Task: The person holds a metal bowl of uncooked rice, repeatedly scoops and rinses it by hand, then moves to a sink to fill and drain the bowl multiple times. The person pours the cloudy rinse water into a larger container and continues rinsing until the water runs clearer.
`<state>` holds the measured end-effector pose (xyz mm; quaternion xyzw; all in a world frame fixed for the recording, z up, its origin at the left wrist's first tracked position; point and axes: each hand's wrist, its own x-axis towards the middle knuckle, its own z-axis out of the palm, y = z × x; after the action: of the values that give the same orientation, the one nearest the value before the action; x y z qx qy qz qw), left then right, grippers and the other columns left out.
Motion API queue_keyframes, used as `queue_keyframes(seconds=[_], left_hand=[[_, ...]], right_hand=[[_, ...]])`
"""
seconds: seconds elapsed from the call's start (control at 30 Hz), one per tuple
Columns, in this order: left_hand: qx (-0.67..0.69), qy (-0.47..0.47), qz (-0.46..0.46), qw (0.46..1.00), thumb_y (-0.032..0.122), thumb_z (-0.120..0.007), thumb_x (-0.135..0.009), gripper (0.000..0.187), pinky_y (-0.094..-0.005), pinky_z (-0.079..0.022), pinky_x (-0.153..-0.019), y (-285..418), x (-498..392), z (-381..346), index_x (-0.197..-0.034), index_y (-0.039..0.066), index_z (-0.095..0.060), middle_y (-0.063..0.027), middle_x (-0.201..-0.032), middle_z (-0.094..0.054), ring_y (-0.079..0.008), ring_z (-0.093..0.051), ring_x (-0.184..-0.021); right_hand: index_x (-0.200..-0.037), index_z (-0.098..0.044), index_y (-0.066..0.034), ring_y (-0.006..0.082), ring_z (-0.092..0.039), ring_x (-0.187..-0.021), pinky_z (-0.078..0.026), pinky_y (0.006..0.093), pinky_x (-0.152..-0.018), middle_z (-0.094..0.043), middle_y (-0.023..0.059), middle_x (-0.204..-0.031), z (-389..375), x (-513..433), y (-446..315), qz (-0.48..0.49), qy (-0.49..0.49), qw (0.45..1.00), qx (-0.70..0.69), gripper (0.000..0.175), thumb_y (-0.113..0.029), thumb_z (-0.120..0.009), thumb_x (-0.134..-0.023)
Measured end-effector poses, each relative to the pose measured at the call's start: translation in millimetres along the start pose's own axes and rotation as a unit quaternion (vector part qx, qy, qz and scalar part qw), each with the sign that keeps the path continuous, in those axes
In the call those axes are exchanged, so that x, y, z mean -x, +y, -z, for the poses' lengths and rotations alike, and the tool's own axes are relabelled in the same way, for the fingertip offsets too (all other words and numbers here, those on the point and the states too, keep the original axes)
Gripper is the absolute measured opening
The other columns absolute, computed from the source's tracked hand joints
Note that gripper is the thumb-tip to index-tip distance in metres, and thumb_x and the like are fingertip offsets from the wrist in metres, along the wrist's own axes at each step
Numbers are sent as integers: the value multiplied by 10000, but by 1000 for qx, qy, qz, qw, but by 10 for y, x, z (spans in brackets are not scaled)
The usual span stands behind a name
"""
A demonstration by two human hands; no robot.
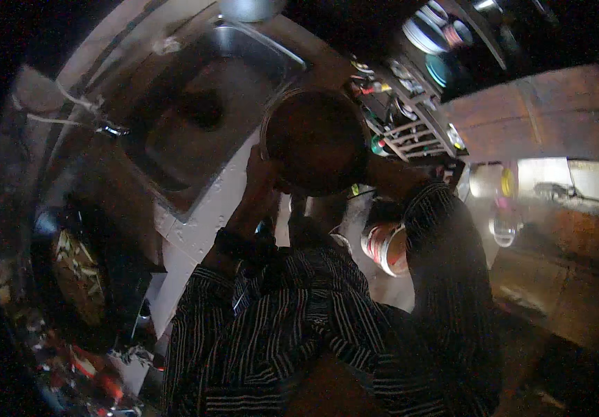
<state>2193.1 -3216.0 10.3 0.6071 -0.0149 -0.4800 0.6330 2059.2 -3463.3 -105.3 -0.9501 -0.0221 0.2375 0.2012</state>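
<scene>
A round, dark vessel [316,140], a pot or basin with a pale rim, is held level in front of my body. My left hand [265,174] grips its near left rim. On its right side my right hand [380,169] takes hold, though shadow hides most of the fingers. The vessel's inside is too dark to show any contents. Just left of it lies a metal sink [216,151], its basin in deep shade. A pale tiled counter edge [226,190] with water drops runs between the sink and me.
A white and red bucket [383,249] stands on the floor below my right forearm. Right of the vessel is a rack [414,138] with dishes. At left sits a dark pan [77,271] with pale food pieces. A clear jar [504,232] is at far right.
</scene>
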Motion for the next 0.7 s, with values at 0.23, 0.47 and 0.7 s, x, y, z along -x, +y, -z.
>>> queue_keyframes(seconds=[0.23, 0.47, 0.7], left_hand=[[13, -42, -40, 998, 200, -633, -776, 541, -389, -535, -409, -54, 49, -263, -1224, 45, -371, -149, -1020, -543, -299, -616, -737], [-66, -130, 50, 988, 252, -641, -795, 552, -381, -536, -520, -525, -88, -414, -1242, 53, -387, -152, -1075, -531, -271, -589, -863], [-74, -219, -19, 973, 276, -618, -823, 576, -392, -500, -590, -801, -132, -589, -1291, 65, -356, -153, -1134, -496, -274, -573, -808]], right_hand=[[-1169, -539, -71, 245, -545, -998, -414, 366, -921, -581, 110, -1109, -156, 770, 1, -105, 16, 994, -34, 318, -227, -489, -897], [-1184, -524, -67, 258, -537, -1016, -406, 373, -935, -571, 121, -1126, -507, 1260, -281, -161, 52, 983, -75, 329, -209, -494, -889], [-1199, -510, -63, 271, -528, -1034, -399, 380, -950, -562, 131, -1142, -454, 1361, -248, -187, 164, 966, -77, 344, -190, -499, -880]])
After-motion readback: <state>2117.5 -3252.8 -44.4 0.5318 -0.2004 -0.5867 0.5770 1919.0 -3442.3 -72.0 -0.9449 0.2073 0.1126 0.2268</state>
